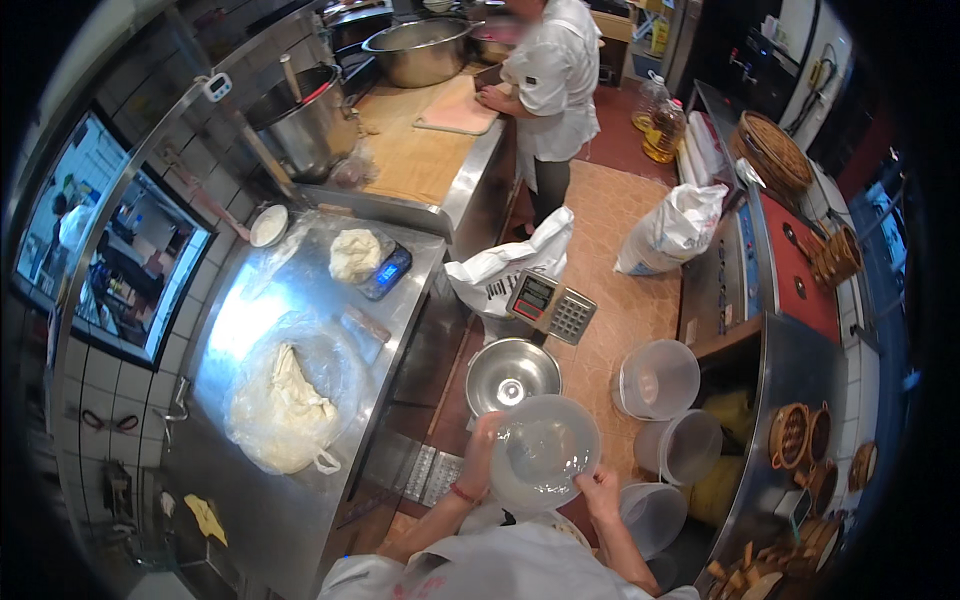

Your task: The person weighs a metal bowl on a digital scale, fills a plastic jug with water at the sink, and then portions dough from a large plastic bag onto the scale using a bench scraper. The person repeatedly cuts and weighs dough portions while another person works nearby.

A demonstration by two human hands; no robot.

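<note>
My left hand (478, 454) and my right hand (600, 493) grip opposite sides of a round translucent plastic tub (546, 454). Glints show on the tub's inside; I cannot tell if it holds clear liquid. Just beyond it, partly covered by its rim, is a stainless steel bowl (513, 375). Behind the bowl stands a scale's display and keypad unit (551, 306). An open white sack (514, 270) is behind that unit.
At left, a steel worktable (255, 510) bears bagged dough (296, 405) and a dough lump (355, 256) on a digital scale (388, 274). Several plastic tubs (660, 379) line the right side. A co-worker (559, 82) stands at a wooden counter (401, 161). Another sack (670, 229) rests on the floor.
</note>
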